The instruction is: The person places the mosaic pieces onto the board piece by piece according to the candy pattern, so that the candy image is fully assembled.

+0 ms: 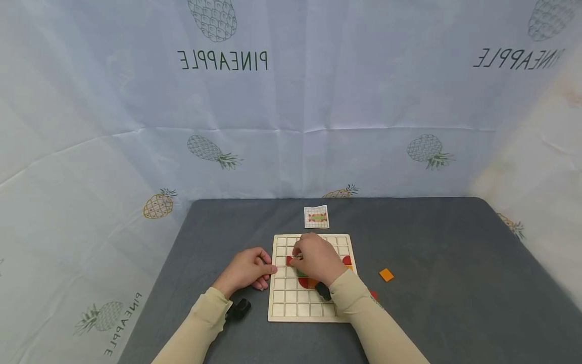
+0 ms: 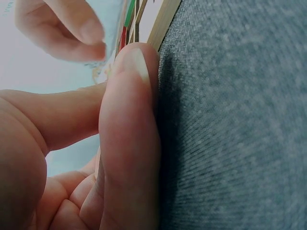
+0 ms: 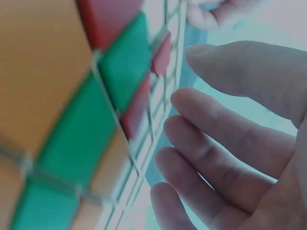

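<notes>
A pale wooden grid board (image 1: 285, 297) lies on the table, with coloured tiles set into part of it. At its left edge is my left hand (image 1: 247, 268), thumb tip on the rim and fingers curled beside it. Over the board's upper middle hovers my right hand (image 1: 318, 258), fingers loosely bent, with a gap between thumb and fingers in the right wrist view. Near it are a green tile (image 3: 125, 67), a red tile (image 3: 162, 55) and an orange tile (image 1: 312, 283). My right hand and sleeve hide much of the pattern in the head view.
A small printed card (image 1: 317, 217) with a coloured pattern lies behind the board. To the right sits a loose orange square tile (image 1: 386, 275). A red piece (image 1: 374, 296) peeks out beside my right sleeve. A pineapple-print curtain (image 1: 291, 162) surrounds the dark table (image 1: 436, 283).
</notes>
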Action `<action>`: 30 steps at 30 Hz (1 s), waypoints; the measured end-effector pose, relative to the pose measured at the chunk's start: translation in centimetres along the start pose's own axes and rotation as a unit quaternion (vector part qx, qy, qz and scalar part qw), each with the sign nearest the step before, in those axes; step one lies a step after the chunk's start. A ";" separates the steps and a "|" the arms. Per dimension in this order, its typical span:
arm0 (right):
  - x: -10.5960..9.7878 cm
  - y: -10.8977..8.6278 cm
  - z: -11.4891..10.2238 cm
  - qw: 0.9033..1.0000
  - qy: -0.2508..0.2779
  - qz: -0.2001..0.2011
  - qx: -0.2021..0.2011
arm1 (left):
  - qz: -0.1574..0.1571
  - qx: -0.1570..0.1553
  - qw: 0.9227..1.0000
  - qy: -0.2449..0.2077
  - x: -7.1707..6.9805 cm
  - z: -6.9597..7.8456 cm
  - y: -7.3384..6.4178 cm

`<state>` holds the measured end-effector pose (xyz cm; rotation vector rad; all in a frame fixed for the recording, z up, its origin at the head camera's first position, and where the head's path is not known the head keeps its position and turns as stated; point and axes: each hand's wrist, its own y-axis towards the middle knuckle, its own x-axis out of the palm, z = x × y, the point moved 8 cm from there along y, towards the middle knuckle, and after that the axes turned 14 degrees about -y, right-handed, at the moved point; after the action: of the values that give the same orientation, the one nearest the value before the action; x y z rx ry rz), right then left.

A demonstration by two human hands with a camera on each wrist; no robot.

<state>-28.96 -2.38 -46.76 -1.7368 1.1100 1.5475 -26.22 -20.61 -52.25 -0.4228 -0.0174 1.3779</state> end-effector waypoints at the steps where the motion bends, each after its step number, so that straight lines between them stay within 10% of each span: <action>1: -0.3 -0.3 0.3 1.000 0.004 0.001 0.003 | -0.001 0.000 1.000 -0.001 0.0 0.0 0.0; 19: -5.3 -12.1 12.8 0.992 -0.088 0.022 0.086 | 0.013 -0.007 1.000 0.014 0.0 0.3 0.0; 30: -4.6 -15.0 16.7 0.987 -0.089 0.000 0.134 | 0.013 -0.012 1.000 0.018 0.1 0.0 -0.1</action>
<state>-24.72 20.15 -47.06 -1.3919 1.1661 1.4464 -26.08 -20.50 -52.29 -0.4701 0.0006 1.3959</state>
